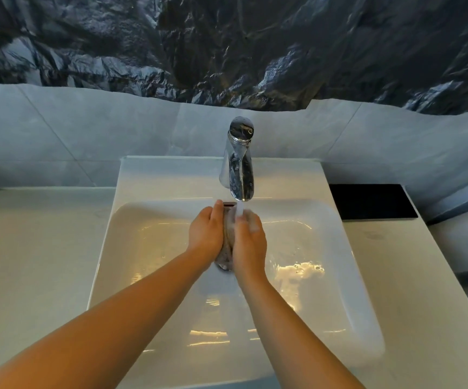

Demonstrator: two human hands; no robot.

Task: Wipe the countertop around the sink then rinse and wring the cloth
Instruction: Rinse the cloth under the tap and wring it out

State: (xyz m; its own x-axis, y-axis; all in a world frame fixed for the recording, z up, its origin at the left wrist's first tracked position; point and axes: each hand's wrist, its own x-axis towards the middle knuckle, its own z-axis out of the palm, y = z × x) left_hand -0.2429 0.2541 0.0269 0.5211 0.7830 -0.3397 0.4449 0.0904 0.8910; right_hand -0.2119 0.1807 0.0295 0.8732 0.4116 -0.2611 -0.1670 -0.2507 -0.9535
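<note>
A wet grey cloth (pixel 228 245) is bunched between my two palms over the white sink basin (pixel 339 276). My left hand (pixel 207 234) presses on its left side and my right hand (pixel 251 242) on its right side. Water runs from the chrome tap (pixel 239 161) onto the top of the cloth and my right fingers. Only a narrow strip of cloth shows between the hands, with its lower end hanging out below them. Pale countertop (pixel 36 248) lies to the left of the sink and more countertop (pixel 412 290) to the right.
Water pools and ripples in the basin bottom at the right. A black rectangular pad (pixel 370 202) lies on the counter at the back right. Crumpled dark plastic sheeting (pixel 227 46) covers the wall above the grey tiles.
</note>
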